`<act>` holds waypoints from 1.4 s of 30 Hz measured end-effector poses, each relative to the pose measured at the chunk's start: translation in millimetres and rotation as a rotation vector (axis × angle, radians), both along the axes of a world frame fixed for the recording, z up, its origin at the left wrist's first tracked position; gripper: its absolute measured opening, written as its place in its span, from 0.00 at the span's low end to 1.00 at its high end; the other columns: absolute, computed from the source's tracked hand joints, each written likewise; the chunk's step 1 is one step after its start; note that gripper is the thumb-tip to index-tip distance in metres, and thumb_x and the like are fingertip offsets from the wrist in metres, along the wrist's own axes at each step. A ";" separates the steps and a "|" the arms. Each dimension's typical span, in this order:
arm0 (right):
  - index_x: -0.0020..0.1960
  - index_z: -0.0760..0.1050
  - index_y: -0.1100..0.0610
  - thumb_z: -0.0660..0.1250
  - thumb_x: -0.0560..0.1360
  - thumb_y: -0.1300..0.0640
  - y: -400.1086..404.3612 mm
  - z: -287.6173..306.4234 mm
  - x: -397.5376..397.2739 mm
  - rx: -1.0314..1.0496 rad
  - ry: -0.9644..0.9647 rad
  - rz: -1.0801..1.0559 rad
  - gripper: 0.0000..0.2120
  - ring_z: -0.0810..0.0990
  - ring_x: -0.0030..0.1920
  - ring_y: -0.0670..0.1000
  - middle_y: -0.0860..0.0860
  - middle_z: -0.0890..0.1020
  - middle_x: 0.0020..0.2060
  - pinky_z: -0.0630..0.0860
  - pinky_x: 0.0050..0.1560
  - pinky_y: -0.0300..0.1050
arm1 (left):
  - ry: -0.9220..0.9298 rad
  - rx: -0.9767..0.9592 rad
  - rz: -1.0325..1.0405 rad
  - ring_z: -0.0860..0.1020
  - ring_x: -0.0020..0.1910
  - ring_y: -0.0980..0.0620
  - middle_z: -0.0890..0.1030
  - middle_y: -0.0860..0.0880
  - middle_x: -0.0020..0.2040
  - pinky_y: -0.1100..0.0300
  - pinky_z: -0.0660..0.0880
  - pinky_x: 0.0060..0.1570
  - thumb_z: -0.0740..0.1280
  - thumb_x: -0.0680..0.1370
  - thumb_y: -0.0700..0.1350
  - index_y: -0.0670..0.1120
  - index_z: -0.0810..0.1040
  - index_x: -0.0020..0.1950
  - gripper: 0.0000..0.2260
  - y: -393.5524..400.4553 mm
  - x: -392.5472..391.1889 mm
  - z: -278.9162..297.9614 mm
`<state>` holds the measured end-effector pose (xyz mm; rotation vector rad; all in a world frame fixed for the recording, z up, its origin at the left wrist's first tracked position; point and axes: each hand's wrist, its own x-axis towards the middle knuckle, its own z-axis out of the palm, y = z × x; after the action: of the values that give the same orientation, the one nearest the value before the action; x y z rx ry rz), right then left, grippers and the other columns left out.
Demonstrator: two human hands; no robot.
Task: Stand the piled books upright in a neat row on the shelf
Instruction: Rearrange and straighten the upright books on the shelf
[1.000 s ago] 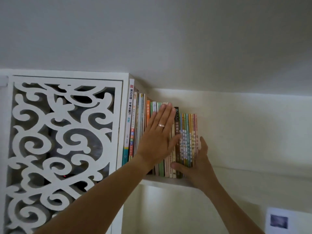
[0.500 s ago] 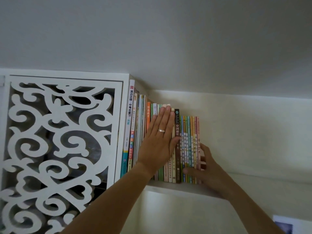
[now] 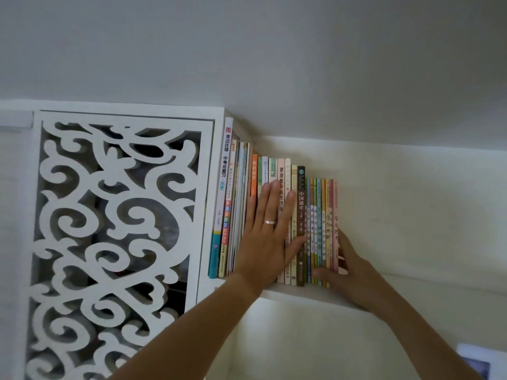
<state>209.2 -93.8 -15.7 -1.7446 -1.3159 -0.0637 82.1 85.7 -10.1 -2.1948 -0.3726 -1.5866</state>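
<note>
So compared with a second ago the right hand [image 3: 348, 272] has slid from gripping the bottom of the middle spines out to the far end of the row, at about 3 o'clock from the left hand [image 3: 267, 237]. The thin books at that end look straighter and tighter against the rest now. Nothing is lying flat any more as far as I can see, so I'd say the job is basically down to squaring up.

Left hand: flat and fully spread, fingers straight, palm pressed on the spines in the middle of the row of books [image 3: 277, 215], thumb reaching toward the dark spine [image 3: 301, 204]. It holds nothing, just pushes. There's a ring on 1 finger.

Right hand: wrapped around the last pink book [image 3: 335, 215], thumb lying across the bottoms of the thin spines, fingers tucked round the outer cover, pinching the end of the row.

The books stand upright on the white shelf [image 3: 301, 296], butted against the cabinet with the scrollwork panel [image 3: 115, 229] at 9 o'clock, right under the ceiling.
</note>
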 end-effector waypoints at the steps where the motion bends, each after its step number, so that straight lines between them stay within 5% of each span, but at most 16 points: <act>1: 0.78 0.48 0.28 0.77 0.68 0.40 1.5 -0.8 1.8 -0.002 -0.015 -0.025 0.49 0.77 0.53 0.26 0.27 0.74 0.60 0.74 0.54 0.32 | -0.001 0.003 0.009 0.44 0.84 0.40 0.44 0.39 0.85 0.40 0.48 0.82 0.55 0.85 0.64 0.43 0.50 0.85 0.37 -0.1 0.0 -0.7; 4: 0.79 0.48 0.31 0.78 0.68 0.40 6.3 -1.8 1.9 -0.020 -0.046 -0.096 0.51 0.81 0.52 0.39 0.37 0.79 0.57 0.75 0.46 0.32 | 0.015 0.015 0.042 0.44 0.84 0.40 0.44 0.38 0.85 0.40 0.48 0.82 0.54 0.85 0.65 0.43 0.49 0.85 0.37 -0.8 -1.1 -0.6; 7: 0.80 0.46 0.31 0.76 0.71 0.41 -0.6 -1.2 7.1 -0.070 -0.059 -0.069 0.50 0.82 0.49 0.37 0.36 0.79 0.56 0.77 0.48 0.29 | 0.025 0.008 0.037 0.43 0.84 0.40 0.44 0.38 0.85 0.40 0.49 0.82 0.53 0.85 0.64 0.43 0.48 0.85 0.37 -0.8 -2.0 -0.6; 10: 0.78 0.46 0.26 0.76 0.71 0.39 -8.0 -0.6 13.9 -0.124 -0.041 -0.052 0.48 0.83 0.55 0.42 0.42 0.81 0.61 0.79 0.59 0.43 | 0.037 0.021 -0.003 0.43 0.84 0.40 0.43 0.38 0.85 0.40 0.47 0.82 0.55 0.85 0.64 0.42 0.48 0.85 0.38 1.2 -5.2 -2.9; 14: 0.81 0.47 0.32 0.77 0.71 0.41 -4.0 -4.1 12.1 -0.101 -0.112 -0.132 0.50 0.85 0.47 0.42 0.46 0.83 0.57 0.79 0.49 0.36 | 0.038 0.013 -0.061 0.43 0.84 0.38 0.44 0.37 0.84 0.37 0.47 0.81 0.58 0.82 0.67 0.40 0.50 0.84 0.43 1.0 -4.8 -1.2; 18: 0.82 0.45 0.36 0.77 0.70 0.40 -3.2 -3.4 8.3 -0.103 -0.223 -0.076 0.52 0.82 0.48 0.37 0.41 0.82 0.55 0.80 0.47 0.32 | 0.068 0.036 -0.077 0.44 0.84 0.39 0.45 0.38 0.85 0.35 0.49 0.80 0.60 0.82 0.67 0.41 0.51 0.84 0.43 1.6 -13.1 -3.8; 24: 0.76 0.46 0.29 0.77 0.68 0.39 -3.7 0.8 -5.5 -0.061 -0.173 -0.002 0.49 0.79 0.52 0.28 0.28 0.79 0.54 0.75 0.48 0.25 | -0.085 -0.113 -0.117 0.43 0.84 0.39 0.44 0.39 0.85 0.38 0.47 0.81 0.64 0.81 0.64 0.45 0.53 0.85 0.40 4.7 -20.1 -14.2; 27: 0.79 0.49 0.34 0.81 0.65 0.37 8.1 -3.4 -13.6 -0.031 -0.129 0.041 0.54 0.77 0.65 0.37 0.30 0.75 0.67 0.78 0.62 0.40 | -0.065 -0.070 -0.151 0.44 0.84 0.38 0.47 0.40 0.85 0.36 0.48 0.81 0.67 0.79 0.64 0.45 0.55 0.84 0.41 7.3 -22.0 -13.3; 30: 0.79 0.47 0.37 0.79 0.53 0.25 19.2 -10.2 -16.9 -0.009 -0.118 -0.086 0.64 0.73 0.70 0.48 0.41 0.70 0.72 0.78 0.66 0.56 | -0.068 -0.062 -0.112 0.45 0.84 0.38 0.48 0.41 0.85 0.35 0.50 0.80 0.65 0.79 0.66 0.44 0.55 0.84 0.42 6.8 -21.2 -14.5; 33: 0.79 0.45 0.37 0.79 0.51 0.25 21.6 -12.3 -14.6 0.015 -0.099 -0.110 0.67 0.75 0.70 0.50 0.42 0.71 0.72 0.78 0.66 0.58 | -0.071 -0.080 -0.089 0.45 0.84 0.39 0.48 0.40 0.85 0.36 0.53 0.80 0.63 0.80 0.68 0.40 0.53 0.84 0.45 5.6 -19.1 -16.1; 38: 0.77 0.25 0.34 0.81 0.52 0.27 33.7 -13.1 -24.2 0.100 -0.102 -0.168 0.77 0.70 0.74 0.53 0.44 0.65 0.78 0.75 0.67 0.64 | -0.075 -0.090 -0.019 0.45 0.84 0.39 0.47 0.39 0.85 0.37 0.52 0.81 0.62 0.79 0.69 0.38 0.51 0.84 0.47 4.3 -16.2 -18.4; 42: 0.79 0.28 0.38 0.82 0.55 0.32 34.1 -13.0 -29.8 0.125 -0.124 -0.190 0.74 0.76 0.69 0.53 0.45 0.69 0.76 0.79 0.63 0.61 | -0.073 -0.070 -0.020 0.47 0.84 0.39 0.48 0.38 0.85 0.36 0.53 0.80 0.62 0.79 0.69 0.37 0.52 0.83 0.46 4.2 -16.4 -18.0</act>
<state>179.4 -59.7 -28.7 -1.7761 -1.2029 -0.3597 65.7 89.9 -28.2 -2.2028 -0.4358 -1.6926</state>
